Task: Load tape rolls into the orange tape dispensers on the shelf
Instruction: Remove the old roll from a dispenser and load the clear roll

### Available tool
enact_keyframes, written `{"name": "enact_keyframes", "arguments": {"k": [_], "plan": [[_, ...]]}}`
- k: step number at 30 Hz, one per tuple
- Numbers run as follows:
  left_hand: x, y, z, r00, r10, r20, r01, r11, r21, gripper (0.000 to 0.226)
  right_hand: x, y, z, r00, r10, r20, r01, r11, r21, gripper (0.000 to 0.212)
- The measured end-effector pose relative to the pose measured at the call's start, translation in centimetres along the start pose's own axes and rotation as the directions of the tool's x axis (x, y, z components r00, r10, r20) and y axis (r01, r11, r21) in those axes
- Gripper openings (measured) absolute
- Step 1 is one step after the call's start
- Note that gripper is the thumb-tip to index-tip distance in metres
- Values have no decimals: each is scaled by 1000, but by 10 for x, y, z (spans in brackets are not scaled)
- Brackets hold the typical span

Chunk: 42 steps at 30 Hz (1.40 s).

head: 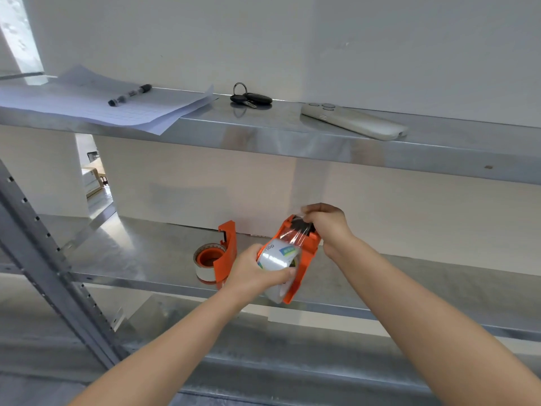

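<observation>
Hands (pixel 292 253) grip loaded orange dispenser (pixel 304 259)

head view: worn on head | faces forward, slightly down at metal shelves (pixel 292 142) | close, arm's reach

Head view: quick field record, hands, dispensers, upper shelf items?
left hand: grips tape roll seated in held orange dispenser
right hand: pinches clear tape end at dispenser's top
second dispenser: on middle shelf, roll loaded, untouched
upper shelf: gridded paper sheets, black marker, keys, grey remote
</observation>
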State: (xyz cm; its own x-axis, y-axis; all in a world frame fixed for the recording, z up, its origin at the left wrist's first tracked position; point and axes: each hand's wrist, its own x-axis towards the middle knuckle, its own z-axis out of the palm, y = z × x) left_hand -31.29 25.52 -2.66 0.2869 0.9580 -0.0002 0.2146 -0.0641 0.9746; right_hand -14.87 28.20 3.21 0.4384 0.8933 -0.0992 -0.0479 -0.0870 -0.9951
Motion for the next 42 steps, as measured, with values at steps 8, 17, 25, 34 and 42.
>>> {"name": "enact_keyframes", "arguments": {"k": [8, 17, 25, 34, 42], "plan": [[-8, 7, 4, 999, 27, -21, -25, 996, 87, 33, 12, -1, -12, 966, 205, 156, -221, 970, 97, 29], [-17, 1, -4, 998, 55, 12, -56, 996, 70, 35, 27, 7, -32, 977, 196, 81, -200, 979, 32, 7], [-23, 0, -5, 997, 82, 1, -82, 997, 10, 34, 28, 26, -30, 862, 457, 219, -495, 851, 173, 17], [-25, -1, -3, 995, 94, -19, -94, 995, -37, 33, 5, 55, -14, 778, 408, 478, -601, 705, 375, 31], [-24, -4, -5, 995, 89, 39, -88, 996, -31, 34, 3, 71, -16, 823, 409, 393, -565, 524, 638, 29]]}}
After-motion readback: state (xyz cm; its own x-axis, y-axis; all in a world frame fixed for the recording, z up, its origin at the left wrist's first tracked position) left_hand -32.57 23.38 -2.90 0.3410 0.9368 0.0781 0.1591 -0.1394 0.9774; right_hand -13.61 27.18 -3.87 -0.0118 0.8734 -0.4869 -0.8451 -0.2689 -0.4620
